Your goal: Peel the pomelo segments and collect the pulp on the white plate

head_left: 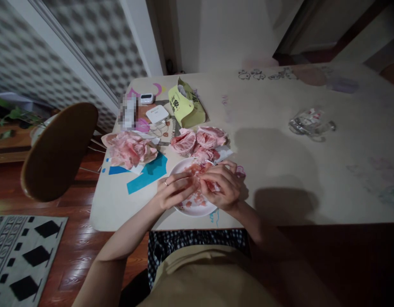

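Both hands meet over a white plate [197, 209] that holds pieces of pink citrus flesh [198, 198]. My right hand [221, 186] is closed on a pink citrus segment [213, 185], which shows beneath its fingers. Fingers bent and pressed together, my left hand [177, 189] touches the right one at the fingertips; whatever it pinches is too small to name. Just behind the plate lie large pink citrus pieces [211, 137] with pale membrane. A heap of peeled pink skins [131, 149] rests to the left.
A yellow-green bag [187, 103] stands behind the fruit. White devices [157, 114] with a cable lie at the back left, near blue paper [148, 172]. Clear plastic packaging [311, 123] sits on the right of the table [280, 162]. A brown chair [61, 149] is at the left.
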Available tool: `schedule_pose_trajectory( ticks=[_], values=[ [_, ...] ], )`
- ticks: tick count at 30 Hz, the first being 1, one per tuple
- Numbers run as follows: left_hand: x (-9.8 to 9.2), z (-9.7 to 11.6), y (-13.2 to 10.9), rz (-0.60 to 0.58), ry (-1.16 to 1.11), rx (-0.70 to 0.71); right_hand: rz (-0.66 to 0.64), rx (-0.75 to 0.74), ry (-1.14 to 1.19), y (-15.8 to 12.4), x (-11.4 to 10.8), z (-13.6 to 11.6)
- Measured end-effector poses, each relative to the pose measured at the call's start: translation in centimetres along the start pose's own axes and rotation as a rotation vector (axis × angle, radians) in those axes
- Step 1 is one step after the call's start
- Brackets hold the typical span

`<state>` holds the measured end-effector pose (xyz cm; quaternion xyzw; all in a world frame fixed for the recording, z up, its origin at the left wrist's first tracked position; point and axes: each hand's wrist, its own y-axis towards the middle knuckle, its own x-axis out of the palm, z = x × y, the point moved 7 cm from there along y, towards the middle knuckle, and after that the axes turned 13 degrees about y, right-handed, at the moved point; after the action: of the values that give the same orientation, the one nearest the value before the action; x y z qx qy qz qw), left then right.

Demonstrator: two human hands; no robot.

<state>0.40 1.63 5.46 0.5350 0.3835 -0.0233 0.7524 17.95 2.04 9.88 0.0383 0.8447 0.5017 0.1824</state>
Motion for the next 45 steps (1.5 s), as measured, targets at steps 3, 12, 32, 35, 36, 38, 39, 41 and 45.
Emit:
schedule_pose_trajectory(
  ticks=[3,12,32,35,36,38,39,41,45],
  values=[
    [-0.4,0.9,0.7,0.060,0.097,0.106,0.018,0.001,-0.013,0.1,-0.2,0.1],
    [-0.7,1.5,1.7,0.040,0.130,0.121,0.050,0.041,-0.056,0.1,-0.6,0.6],
    [3.5,-2.0,2.3,-0.211,-0.084,-0.301,0.085,0.201,-0.149,0.3,-1.5,3.6],
    [4.0,-2.3,2.3,-0.329,-0.056,-0.274,0.068,0.246,-0.178,0.4,-1.4,4.1],
    [4.0,-2.4,2.3,-0.338,-0.052,-0.271,0.065,0.246,-0.179,0.4,-1.4,4.2],
    [3.9,-2.8,2.3,-0.323,-0.051,-0.277,0.069,0.242,-0.183,0.4,-1.5,4.3],
    [3.8,-2.9,2.2,-0.313,-0.046,-0.284,0.072,0.240,-0.190,0.4,-1.6,4.4],
    [3.8,-3.1,2.2,-0.308,-0.028,-0.293,0.082,0.239,-0.213,0.4,-1.8,4.7],
    [3.2,-2.9,2.5,-0.258,0.000,-0.283,0.096,0.220,-0.218,0.3,-2.1,5.0]
  ],
)
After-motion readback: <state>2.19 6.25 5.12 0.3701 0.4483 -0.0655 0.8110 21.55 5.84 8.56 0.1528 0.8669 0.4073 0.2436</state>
